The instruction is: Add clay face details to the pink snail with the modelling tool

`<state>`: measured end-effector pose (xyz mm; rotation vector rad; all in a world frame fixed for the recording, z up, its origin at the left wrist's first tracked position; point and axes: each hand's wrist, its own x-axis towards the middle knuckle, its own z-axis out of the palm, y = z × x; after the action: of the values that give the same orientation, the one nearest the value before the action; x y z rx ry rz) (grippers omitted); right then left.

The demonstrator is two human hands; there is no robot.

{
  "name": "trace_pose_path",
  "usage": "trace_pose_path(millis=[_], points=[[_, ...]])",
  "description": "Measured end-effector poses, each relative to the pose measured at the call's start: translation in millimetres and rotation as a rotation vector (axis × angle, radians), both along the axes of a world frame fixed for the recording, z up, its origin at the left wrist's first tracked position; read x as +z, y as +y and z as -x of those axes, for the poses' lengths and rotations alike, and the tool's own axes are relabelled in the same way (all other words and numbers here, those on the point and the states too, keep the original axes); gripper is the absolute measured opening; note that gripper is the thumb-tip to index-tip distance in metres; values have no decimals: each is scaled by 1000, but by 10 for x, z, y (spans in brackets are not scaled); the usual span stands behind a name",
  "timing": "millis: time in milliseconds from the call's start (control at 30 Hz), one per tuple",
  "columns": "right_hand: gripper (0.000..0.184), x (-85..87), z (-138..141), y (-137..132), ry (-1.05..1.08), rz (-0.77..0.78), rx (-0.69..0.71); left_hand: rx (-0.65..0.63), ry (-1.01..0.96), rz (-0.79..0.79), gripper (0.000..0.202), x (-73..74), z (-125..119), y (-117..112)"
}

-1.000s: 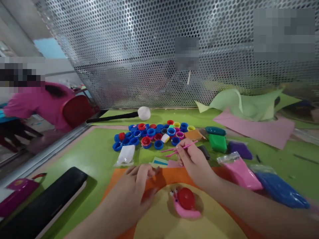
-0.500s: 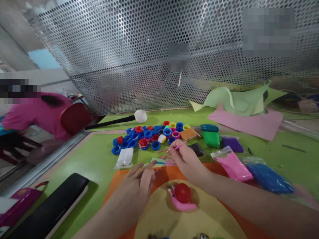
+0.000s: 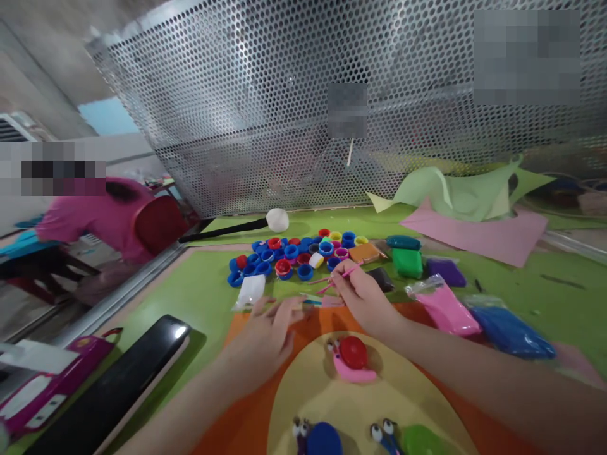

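Note:
My right hand (image 3: 367, 297) pinches a thin pink modelling tool (image 3: 349, 270) above the far edge of the orange sheet (image 3: 241, 354). A second thin pink strip shows close to its tip; whether it belongs to the same tool I cannot tell. My left hand (image 3: 265, 335) hovers over the sheet's left part, fingers apart and nothing in them. On the yellow round (image 3: 393, 385) sits a snail with a pink clay body (image 3: 353, 373) and a red cap (image 3: 353, 352) as shell. Nearer me are a blue cap (image 3: 325, 439) and a green one (image 3: 422, 440), each with googly eyes beside it.
Bottle caps (image 3: 291, 252) lie piled beyond my hands. Clay packs surround them: white (image 3: 251, 291), orange (image 3: 365, 253), green (image 3: 406, 262), purple (image 3: 446, 272), pink (image 3: 450, 309) and blue (image 3: 512, 332). A black case (image 3: 118, 379) lies left. A person in pink (image 3: 99, 215) bends beyond the table.
The view has shifted, bringing the blue and green caps further into sight. My left hand has spread its fingers a little; my right hand still holds the pink tool.

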<state>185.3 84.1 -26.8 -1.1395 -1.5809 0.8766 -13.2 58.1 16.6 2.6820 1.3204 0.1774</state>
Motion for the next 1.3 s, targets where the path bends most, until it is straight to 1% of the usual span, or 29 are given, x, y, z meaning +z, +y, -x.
trace_pose_path(millis=[100, 233, 400, 500, 600, 733, 900, 967, 1033, 1100, 1167, 1233, 1300], points=[[20, -11, -8, 5, -7, -1, 0, -66, 43, 21, 52, -37, -40, -23], [20, 4, -15, 0, -15, 3, 4, -95, 69, 13, 49, 18, -10, -46], [19, 14, -13, 0, -25, 12, 0, -68, 44, -31, 38, 68, 19, -71], [20, -23, -17, 16, -36, 4, -3, -24, 10, -79, 32, 52, 23, -58], [20, -55, -25, 29, -47, -7, -7, -34, 15, -121, 33, 11, 38, -24], [20, -54, -29, 29, -51, -18, -3, -120, 81, -175, 44, -62, 77, 9], [19, -49, -26, 26, -40, -6, -9, -318, 195, -307, 63, -89, 116, -23], [19, -56, -23, 27, -35, -1, -7, -368, 229, -364, 62, -78, 100, -53], [19, -65, -18, 26, -28, 3, -4, -388, 252, -413, 55, -67, 66, -83], [19, -73, -13, 25, -23, 7, -3, -390, 262, -444, 52, -41, 32, -103], [19, -79, -10, 25, -18, 13, -1, -351, 254, -462, 51, 26, 24, -107], [19, -80, -10, 28, -11, 21, 3, -274, 225, -478, 47, 153, 69, -100], [19, -75, -11, 33, -3, 28, 8, -188, 166, -514, 37, 316, 187, -109]])
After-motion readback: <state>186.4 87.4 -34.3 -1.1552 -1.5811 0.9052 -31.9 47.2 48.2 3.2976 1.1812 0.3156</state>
